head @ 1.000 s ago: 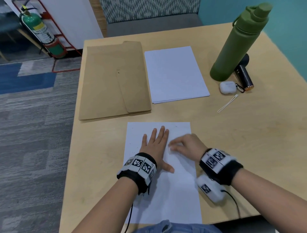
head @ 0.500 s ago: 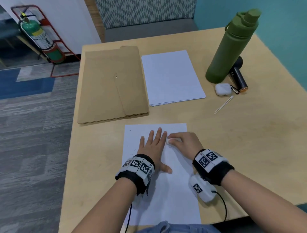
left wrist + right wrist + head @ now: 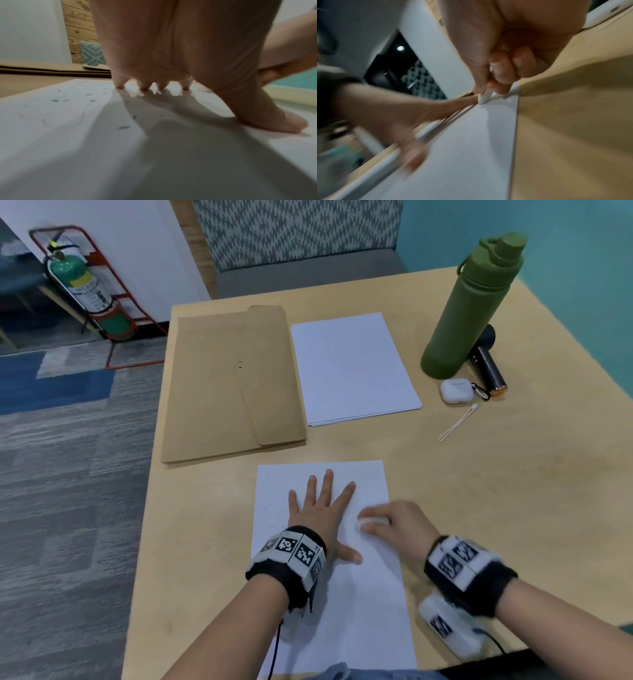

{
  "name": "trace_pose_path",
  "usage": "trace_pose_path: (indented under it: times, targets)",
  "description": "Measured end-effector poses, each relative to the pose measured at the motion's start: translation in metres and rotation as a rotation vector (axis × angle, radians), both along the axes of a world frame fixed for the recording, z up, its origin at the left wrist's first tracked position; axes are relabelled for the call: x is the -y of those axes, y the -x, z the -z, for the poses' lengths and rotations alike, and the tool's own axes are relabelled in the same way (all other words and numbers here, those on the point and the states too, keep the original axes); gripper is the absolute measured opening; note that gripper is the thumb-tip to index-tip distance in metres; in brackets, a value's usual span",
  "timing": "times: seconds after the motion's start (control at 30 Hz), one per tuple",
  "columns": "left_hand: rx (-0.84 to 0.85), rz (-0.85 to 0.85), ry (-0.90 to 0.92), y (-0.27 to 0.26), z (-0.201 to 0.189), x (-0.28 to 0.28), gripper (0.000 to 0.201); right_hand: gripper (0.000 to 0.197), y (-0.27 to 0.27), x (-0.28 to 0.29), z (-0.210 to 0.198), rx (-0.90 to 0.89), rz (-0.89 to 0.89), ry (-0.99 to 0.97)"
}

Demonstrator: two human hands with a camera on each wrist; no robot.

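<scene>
A white sheet of paper (image 3: 359,611) lies on the wooden table (image 3: 496,508) in front of me. It bears faint pencil marks and dark crumbs (image 3: 56,100) near its far left part. My left hand (image 3: 320,505) lies flat on the sheet with fingers spread, pressing it down. My right hand (image 3: 387,520) is just to its right and pinches a small white eraser (image 3: 368,522) between thumb and fingers. The eraser's tip (image 3: 483,98) touches the sheet near its right edge. The right wrist view is blurred by motion.
A brown envelope (image 3: 226,385) and a stack of white paper (image 3: 352,368) lie at the far side. At the right stand a green bottle (image 3: 469,309), a dark cylinder (image 3: 488,368), a white earbud case (image 3: 457,392) and a thin white loop (image 3: 457,422). A fire extinguisher (image 3: 85,292) stands on the floor left.
My right hand with the eraser has slid back toward me and slightly right on the sheet. The fingers of my left hand have spread wider.
</scene>
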State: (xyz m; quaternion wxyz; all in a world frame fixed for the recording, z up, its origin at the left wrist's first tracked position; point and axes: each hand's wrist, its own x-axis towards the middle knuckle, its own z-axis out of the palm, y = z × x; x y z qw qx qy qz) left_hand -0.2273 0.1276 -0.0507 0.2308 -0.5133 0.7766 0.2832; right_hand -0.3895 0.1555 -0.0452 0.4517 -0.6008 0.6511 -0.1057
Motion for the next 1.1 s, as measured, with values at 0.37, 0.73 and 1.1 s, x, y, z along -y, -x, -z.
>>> trace_pose_path:
  times: [0.37, 0.73, 1.1]
  targets:
    - [0.025, -0.019, 0.024, 0.007, 0.001, -0.004, 0.134, 0.022, 0.001, 0.030, -0.002, -0.003, 0.243, 0.128]
    - [-0.133, -0.036, 0.024, 0.007, 0.004, 0.000, 0.120, 0.022, 0.006, 0.040, 0.004, 0.009, 0.213, 0.102]
    - [-0.098, -0.053, 0.032, 0.014, 0.005, -0.001, 0.126, 0.023, 0.011, 0.027, 0.003, -0.015, 0.050, 0.029]
